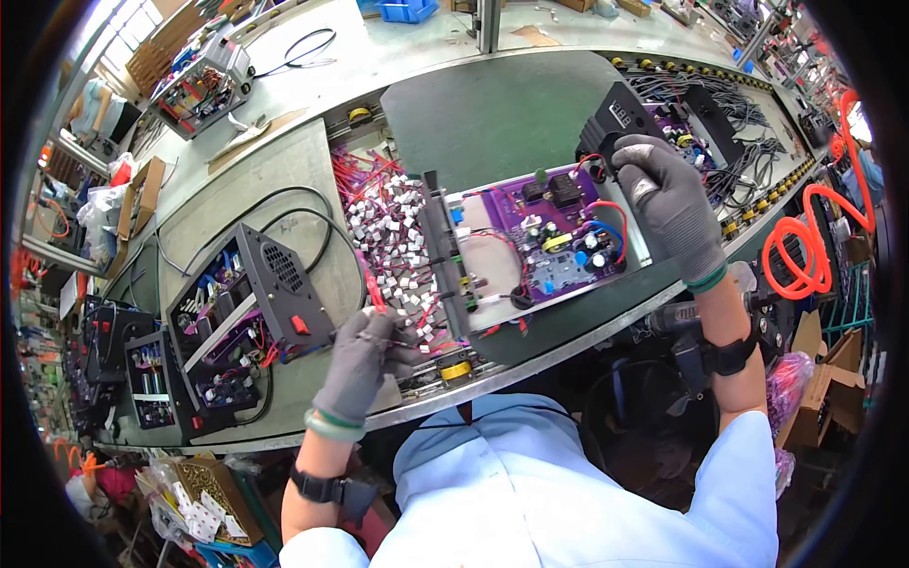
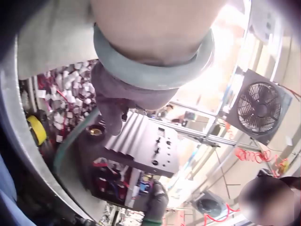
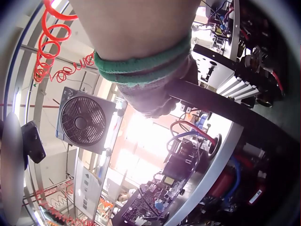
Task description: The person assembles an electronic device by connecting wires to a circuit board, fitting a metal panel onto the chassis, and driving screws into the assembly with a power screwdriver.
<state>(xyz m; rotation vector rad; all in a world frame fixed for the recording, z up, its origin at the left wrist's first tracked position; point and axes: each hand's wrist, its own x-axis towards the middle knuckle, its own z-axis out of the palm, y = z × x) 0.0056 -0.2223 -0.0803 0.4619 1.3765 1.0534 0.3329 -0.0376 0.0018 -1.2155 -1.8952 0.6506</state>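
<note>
My right hand, in a grey glove, grips the upper edge of a black front panel with a small digital display. The panel stands at the right end of an opened power unit, beside its purple circuit board with red and blue wires. In the right wrist view, the gloved right hand curls over the panel's edge. My gloved left hand is low beside a pile of white connectors on purple and red leads. I cannot tell whether its fingers hold a lead. A black slotted panel rises at the unit's left end.
An assembled black unit with a red switch and thick cable stands at the left. More units sit beyond it. Behind the right hand lie another open unit and grey cables. An orange coiled hose hangs at the right.
</note>
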